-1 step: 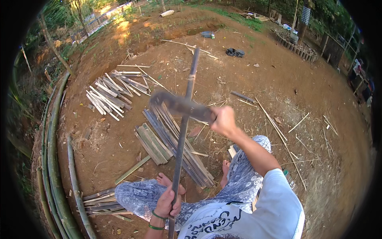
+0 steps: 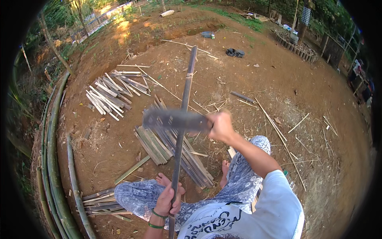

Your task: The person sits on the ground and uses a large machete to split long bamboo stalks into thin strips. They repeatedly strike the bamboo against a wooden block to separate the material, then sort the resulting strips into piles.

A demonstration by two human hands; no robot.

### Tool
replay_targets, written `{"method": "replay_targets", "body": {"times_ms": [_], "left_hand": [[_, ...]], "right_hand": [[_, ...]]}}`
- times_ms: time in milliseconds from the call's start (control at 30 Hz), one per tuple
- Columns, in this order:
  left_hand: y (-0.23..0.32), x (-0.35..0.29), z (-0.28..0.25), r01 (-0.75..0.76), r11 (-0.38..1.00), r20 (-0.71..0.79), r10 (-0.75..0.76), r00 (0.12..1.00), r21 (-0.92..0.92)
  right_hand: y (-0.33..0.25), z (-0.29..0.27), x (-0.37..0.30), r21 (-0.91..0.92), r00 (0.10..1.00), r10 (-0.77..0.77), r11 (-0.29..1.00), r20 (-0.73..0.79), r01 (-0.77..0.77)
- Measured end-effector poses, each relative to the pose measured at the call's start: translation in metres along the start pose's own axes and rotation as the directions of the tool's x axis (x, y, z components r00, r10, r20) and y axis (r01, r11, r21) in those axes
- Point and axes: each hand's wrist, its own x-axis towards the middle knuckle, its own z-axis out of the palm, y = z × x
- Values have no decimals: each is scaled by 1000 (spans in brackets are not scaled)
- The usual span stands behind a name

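My left hand [image 2: 165,202] is wrapped round the lower part of a long dark bamboo strip [image 2: 180,151]. It slants up and away from me, with a paler joint partway along. In my right hand [image 2: 221,126] is the handle of a machete [image 2: 167,120], its broad dark blade blurred by motion. The blade lies crosswise over the middle of the strip; I cannot tell whether they touch. Below them on the ground is a bundle of long split bamboo strips [image 2: 197,169], beside a stack of shorter greenish slats [image 2: 153,148].
A pile of short pale bamboo pieces [image 2: 113,93] lies far left. Long green bamboo poles [image 2: 53,159] line the left side. More strips [image 2: 103,203] lie by my left knee. Thin slivers [image 2: 274,123] are scattered right. A black bag [image 2: 234,52] and blue basin [image 2: 207,34] lie farther off.
The machete has swung downward and toward me along the strip, its blade now more level. The strip's far end has shifted slightly left. My left hand keeps its grip.
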Motion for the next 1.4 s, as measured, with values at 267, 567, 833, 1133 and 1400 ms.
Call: {"method": "replay_targets", "body": {"times_ms": [267, 567, 833, 1133, 1400], "left_hand": [[-22, -40, -23, 149, 989, 19, -148, 989, -7], [-27, -78, -42, 197, 979, -30, -199, 980, -55], [157, -38, 2, -351, 516, -278, 792, 544, 782], [301, 52, -10, -775, 255, -144, 967, 210, 578], [250, 132, -49, -821, 437, -424, 864, 270, 368]], "right_hand": [[78, -15, 38, 113, 803, 591, 795, 80, -596], [154, 22, 46, 167, 777, 628, 771, -45, -614], [66, 53, 20, 596, 745, 642, 530, 184, -604], [-38, 74, -13, 745, 782, 349, 265, 517, -612], [-79, 90, -58, 601, 665, 274, 287, 694, -746]]}}
